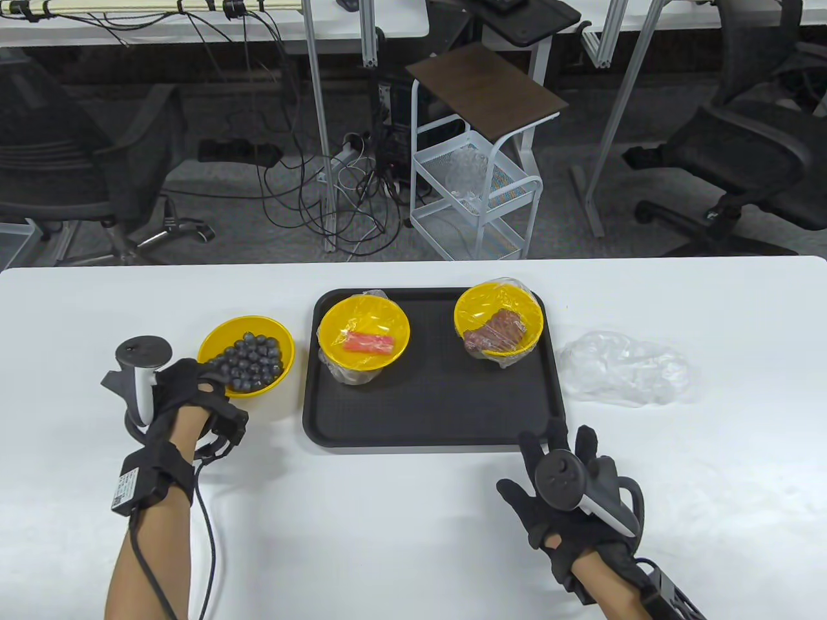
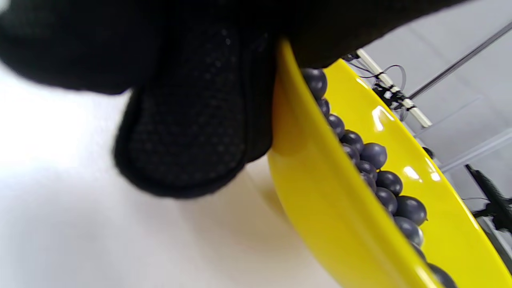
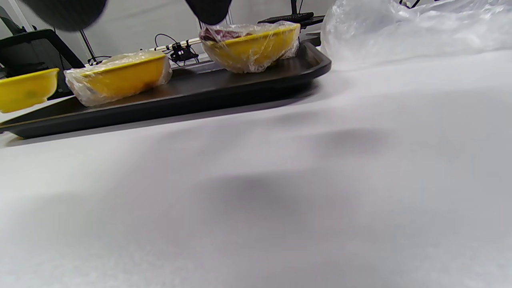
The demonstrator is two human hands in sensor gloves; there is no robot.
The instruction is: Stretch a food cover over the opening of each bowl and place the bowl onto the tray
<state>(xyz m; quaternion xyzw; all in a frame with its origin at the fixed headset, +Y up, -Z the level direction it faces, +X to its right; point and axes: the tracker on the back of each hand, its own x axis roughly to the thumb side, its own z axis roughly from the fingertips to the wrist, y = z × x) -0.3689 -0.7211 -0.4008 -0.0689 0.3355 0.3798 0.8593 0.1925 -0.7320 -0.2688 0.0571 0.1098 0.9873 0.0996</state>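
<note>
The uncovered yellow bowl of dark berries (image 1: 246, 354) sits on the white counter (image 1: 400, 516) just left of the black tray (image 1: 433, 426). The left hand (image 1: 187, 400) has its grip on the bowl's near-left rim: in the left wrist view the thumb (image 2: 192, 132) lies against the outer wall while other fingers reach over the rim. Two bowls already wear covers on the tray, one holding an orange-red stick (image 1: 366, 336) to the left, one holding brown food (image 1: 499, 320) to the right. A crumpled pile of clear food covers (image 1: 623, 369) lies right of the tray. The right hand (image 1: 562, 497) hovers over the counter near the tray's near-right corner, fingers spread, holding nothing.

The risk, as I judge it: a one-sided grip on the rim could tip the bowl and send berries rolling. The thin covers may also cling together, so more than one could lift at once.
</note>
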